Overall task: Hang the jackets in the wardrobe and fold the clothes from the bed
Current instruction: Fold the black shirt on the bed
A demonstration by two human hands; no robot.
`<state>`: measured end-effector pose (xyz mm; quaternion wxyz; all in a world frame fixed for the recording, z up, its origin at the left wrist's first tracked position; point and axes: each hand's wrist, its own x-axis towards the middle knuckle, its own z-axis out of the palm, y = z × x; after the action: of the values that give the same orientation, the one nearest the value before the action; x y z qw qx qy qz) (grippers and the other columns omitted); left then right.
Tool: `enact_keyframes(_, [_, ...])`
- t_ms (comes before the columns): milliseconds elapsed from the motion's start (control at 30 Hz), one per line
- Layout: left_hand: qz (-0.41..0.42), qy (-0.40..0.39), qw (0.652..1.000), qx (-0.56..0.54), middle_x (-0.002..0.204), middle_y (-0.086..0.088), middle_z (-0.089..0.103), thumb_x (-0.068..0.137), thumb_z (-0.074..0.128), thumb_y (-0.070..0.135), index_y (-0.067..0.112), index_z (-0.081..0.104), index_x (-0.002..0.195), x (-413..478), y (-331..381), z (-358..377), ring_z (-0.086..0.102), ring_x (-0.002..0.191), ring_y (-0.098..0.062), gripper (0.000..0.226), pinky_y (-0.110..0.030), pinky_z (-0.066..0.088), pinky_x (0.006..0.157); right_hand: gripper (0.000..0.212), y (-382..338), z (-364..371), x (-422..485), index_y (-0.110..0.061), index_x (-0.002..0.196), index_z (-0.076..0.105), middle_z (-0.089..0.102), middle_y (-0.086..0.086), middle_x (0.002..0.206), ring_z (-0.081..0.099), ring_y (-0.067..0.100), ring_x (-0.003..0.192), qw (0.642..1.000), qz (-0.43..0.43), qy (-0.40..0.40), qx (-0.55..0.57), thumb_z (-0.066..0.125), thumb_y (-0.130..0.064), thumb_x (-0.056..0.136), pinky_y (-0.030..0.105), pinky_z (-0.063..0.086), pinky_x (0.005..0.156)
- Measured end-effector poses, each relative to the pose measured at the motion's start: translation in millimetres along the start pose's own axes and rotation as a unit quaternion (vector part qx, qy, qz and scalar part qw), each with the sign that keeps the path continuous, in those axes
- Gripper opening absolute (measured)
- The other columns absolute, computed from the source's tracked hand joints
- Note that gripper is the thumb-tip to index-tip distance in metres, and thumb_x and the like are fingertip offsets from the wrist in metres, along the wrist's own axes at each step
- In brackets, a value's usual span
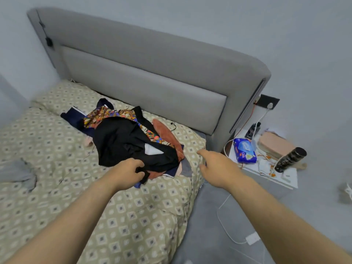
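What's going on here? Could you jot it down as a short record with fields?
Place: bed with patterned cover, grey headboard
Clothes: mixed pile near the headboard, black garment on top
Left hand: left hand pinching the near edge of the black garment
Right hand: right hand open, empty, at the bed's edge beside the pile
Bedside table: bedside table with blue packet and dark bottle
Folding: none visible yet
Wardrobe: not in view
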<state>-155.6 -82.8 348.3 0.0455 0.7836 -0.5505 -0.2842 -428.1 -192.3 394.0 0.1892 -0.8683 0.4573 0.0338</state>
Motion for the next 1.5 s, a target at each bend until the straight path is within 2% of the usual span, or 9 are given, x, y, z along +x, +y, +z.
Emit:
enact_keyframes(133, [-0.042, -0.015, 0.998, -0.049, 0.121, -0.011, 0.061, 0.091, 0.056, 0.025, 0.009, 0.062, 0.117, 19, -23, 21, 0.06, 0.103, -0.024, 0.031, -0.03, 0.042, 0.076, 0.039, 7, 30, 42, -0.018, 0.137, 0.045, 0.059, 0.012, 0.127, 0.057, 0.034, 0.111, 0.998, -0.035, -0.054, 0.011, 0.046, -0.025, 0.098, 0.043, 0.051, 0.086])
enact_keyframes(367, [-0.081, 0.0, 0.987, -0.135, 0.108, -0.002, 0.054, 0.095, 0.056, 0.018, 0.017, 0.056, 0.104, 83, -49, 44, 0.053, 0.094, -0.021, 0.009, -0.031, 0.042, 0.084, 0.043, 11, 91, 123, -0.019, 0.139, 0.037, 0.053, 0.009, 0.125, 0.053, 0.034, 0.114, 0.989, -0.062, -0.13, 0.022, 0.046, -0.023, 0.097, 0.047, 0.049, 0.09])
enact_keyframes(567, [-0.104, -0.019, 0.981, -0.162, 0.148, -0.007, 0.044, 0.095, 0.059, 0.022, 0.012, 0.041, 0.148, 165, -86, 67, 0.047, 0.131, -0.023, 0.057, -0.029, 0.039, 0.103, 0.038, 17, 165, 200, -0.016, 0.13, 0.048, 0.054, 0.01, 0.117, 0.052, 0.034, 0.111, 0.986, -0.071, -0.151, 0.007, 0.047, -0.017, 0.092, 0.044, 0.048, 0.091])
enact_keyframes(867, [-0.126, 0.022, 0.974, -0.189, 0.146, -0.009, 0.042, 0.083, 0.063, 0.031, 0.015, 0.033, 0.15, 307, -162, 121, 0.051, 0.126, -0.029, 0.075, -0.035, 0.045, 0.102, 0.046, 54, 285, 308, -0.022, 0.116, 0.066, 0.05, 0.009, 0.109, 0.042, 0.035, 0.114, 0.99, -0.052, -0.13, -0.036, 0.037, -0.035, 0.083, 0.043, 0.044, 0.096])
enact_keyframes(1000, [-0.153, 0.111, 0.97, -0.15, 0.16, -0.016, 0.022, 0.083, 0.063, 0.023, 0.014, 0.027, 0.154, 356, -208, 133, 0.024, 0.147, -0.032, 0.08, -0.038, 0.025, 0.12, 0.042, 62, 329, 338, -0.022, 0.13, 0.059, 0.043, 0.018, 0.132, 0.039, 0.042, 0.126, 0.989, -0.045, -0.139, -0.031, 0.043, -0.029, 0.091, 0.041, 0.042, 0.098])
enact_keyframes(1167, [-0.201, 0.093, 0.933, -0.282, 0.153, -0.004, 0.04, 0.093, 0.059, 0.024, 0.022, 0.034, 0.154, 391, -228, 132, 0.046, 0.129, -0.022, 0.066, -0.032, 0.041, 0.103, 0.052, 69, 366, 364, -0.029, 0.137, 0.055, 0.024, 0.021, 0.155, 0.019, 0.045, 0.144, 0.988, -0.009, -0.152, -0.018, 0.039, -0.03, 0.087, 0.051, 0.029, 0.114])
enact_keyframes(1267, [-0.215, 0.087, 0.915, -0.329, 0.128, -0.003, 0.055, 0.099, 0.055, 0.022, 0.023, 0.053, 0.14, 407, -229, 135, 0.048, 0.107, -0.018, 0.041, -0.033, 0.044, 0.088, 0.043, 76, 373, 374, -0.021, 0.13, 0.063, 0.048, 0.02, 0.138, 0.037, 0.04, 0.134, 0.991, -0.013, -0.133, 0.014, 0.048, -0.019, 0.09, 0.043, 0.037, 0.109])
enact_keyframes(1333, [-0.21, 0.142, 0.905, -0.342, 0.1, -0.002, 0.06, 0.098, 0.056, 0.02, 0.022, 0.064, 0.1, 413, -232, 141, 0.053, 0.098, -0.02, 0.009, -0.034, 0.046, 0.088, 0.031, 80, 372, 379, -0.01, 0.117, 0.07, 0.062, 0.015, 0.118, 0.053, 0.033, 0.117, 0.995, -0.024, -0.096, 0.006, 0.052, -0.014, 0.092, 0.037, 0.046, 0.096])
enact_keyframes(1500, [-0.208, 0.388, 0.821, -0.363, 0.078, 0.004, 0.062, 0.087, 0.067, 0.022, 0.018, 0.066, 0.077, 414, -237, 147, 0.057, 0.071, -0.009, 0.011, -0.019, 0.048, 0.068, 0.024, 88, 377, 375, 0.0, 0.083, 0.072, 0.071, 0.016, 0.087, 0.064, 0.034, 0.089, 0.999, -0.027, 0.008, 0.044, 0.051, -0.005, 0.093, 0.041, 0.051, 0.076])
